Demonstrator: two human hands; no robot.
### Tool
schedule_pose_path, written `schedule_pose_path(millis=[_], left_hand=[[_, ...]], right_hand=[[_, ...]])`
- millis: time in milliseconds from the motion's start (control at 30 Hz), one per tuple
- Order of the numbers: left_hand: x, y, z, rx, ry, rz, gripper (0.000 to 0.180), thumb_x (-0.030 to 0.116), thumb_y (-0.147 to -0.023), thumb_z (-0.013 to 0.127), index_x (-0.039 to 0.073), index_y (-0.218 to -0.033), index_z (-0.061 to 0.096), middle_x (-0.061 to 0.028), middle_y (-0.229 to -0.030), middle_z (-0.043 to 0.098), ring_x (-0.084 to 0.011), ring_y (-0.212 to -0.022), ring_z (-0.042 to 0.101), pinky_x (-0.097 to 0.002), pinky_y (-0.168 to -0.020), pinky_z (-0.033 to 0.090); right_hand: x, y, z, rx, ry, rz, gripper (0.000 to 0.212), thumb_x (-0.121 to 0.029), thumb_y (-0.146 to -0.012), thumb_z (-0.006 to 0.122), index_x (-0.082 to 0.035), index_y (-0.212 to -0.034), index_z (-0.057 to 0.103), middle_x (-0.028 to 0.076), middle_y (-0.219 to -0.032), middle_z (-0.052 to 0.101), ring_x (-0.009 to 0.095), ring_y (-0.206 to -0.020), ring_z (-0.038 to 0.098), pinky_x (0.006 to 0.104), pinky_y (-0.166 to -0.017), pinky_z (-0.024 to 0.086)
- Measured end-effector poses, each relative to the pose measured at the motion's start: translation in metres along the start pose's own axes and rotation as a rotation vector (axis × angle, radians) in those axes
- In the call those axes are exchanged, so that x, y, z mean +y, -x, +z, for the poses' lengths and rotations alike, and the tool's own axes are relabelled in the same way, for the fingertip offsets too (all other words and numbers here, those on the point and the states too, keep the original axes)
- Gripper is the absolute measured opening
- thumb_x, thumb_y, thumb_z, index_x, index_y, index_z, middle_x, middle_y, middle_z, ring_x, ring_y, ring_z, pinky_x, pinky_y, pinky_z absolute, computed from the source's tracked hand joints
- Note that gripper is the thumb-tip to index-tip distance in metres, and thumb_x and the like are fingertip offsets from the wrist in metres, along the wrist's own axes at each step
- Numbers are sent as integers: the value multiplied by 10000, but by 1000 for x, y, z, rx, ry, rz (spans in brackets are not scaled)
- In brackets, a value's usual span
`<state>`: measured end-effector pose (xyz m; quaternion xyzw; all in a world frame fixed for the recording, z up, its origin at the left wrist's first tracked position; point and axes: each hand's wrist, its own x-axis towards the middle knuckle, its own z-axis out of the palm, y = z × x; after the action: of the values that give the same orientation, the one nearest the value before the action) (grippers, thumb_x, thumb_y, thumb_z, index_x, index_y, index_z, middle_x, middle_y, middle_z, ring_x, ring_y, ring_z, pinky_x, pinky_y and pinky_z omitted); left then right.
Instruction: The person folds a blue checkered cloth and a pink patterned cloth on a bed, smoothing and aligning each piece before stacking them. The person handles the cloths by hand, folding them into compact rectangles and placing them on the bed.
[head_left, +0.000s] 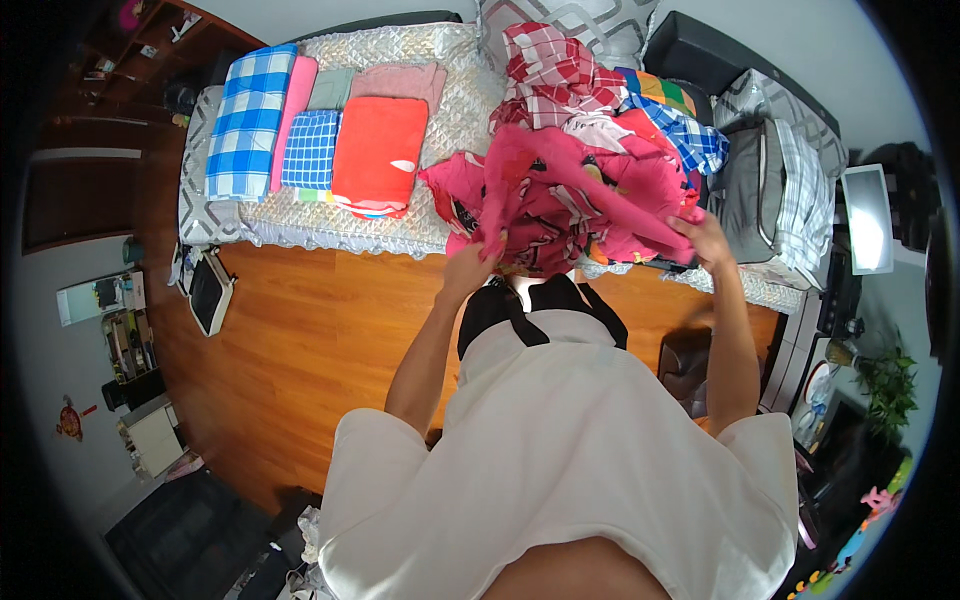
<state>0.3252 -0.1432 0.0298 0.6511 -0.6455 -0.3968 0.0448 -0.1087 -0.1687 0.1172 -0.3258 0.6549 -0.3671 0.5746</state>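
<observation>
A large pink printed cloth (570, 195) hangs bunched between my two hands, over the front edge of the sofa. My left hand (474, 262) is closed on its near left edge, and my right hand (706, 240) grips its right end. The cloth's middle sags in loose folds, so I cannot tell whether it is a sheet or a garment. Directly behind it lies a crumpled heap with a red and white checked cloth (560, 80) on top and a blue checked cloth (690, 135) at its right.
On the sofa's quilted cover (458, 100), to the left, lie folded stacks: a blue checked cloth (250, 125), a small blue grid cloth (310, 150) and a red-orange one (380, 150). A grey bag (750, 190) stands at the right. A dark stool (685, 365) is beside my right forearm.
</observation>
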Motion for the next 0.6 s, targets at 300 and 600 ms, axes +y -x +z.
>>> schedule_pose_path(millis=[300, 600], left_hand=[[91, 25, -50, 331, 847, 195, 212, 70, -800, 682, -5, -985, 611, -27, -837, 642, -85, -740, 574, -245, -659, 468], [125, 45, -33, 341, 1147, 269, 188, -80, -820, 620, 16, -971, 564, -10, -904, 609, -75, -863, 564, -221, -779, 461]], right_hand=[[-28, 45, 136, -215, -156, -82, 148, -3, -779, 704, -50, -897, 628, -9, -807, 592, 56, -709, 526, 201, -630, 430], [-38, 71, 182, -265, -442, 7, 374, 66, -773, 665, -42, -1110, 544, 52, -899, 603, 132, -857, 592, 254, -713, 505]])
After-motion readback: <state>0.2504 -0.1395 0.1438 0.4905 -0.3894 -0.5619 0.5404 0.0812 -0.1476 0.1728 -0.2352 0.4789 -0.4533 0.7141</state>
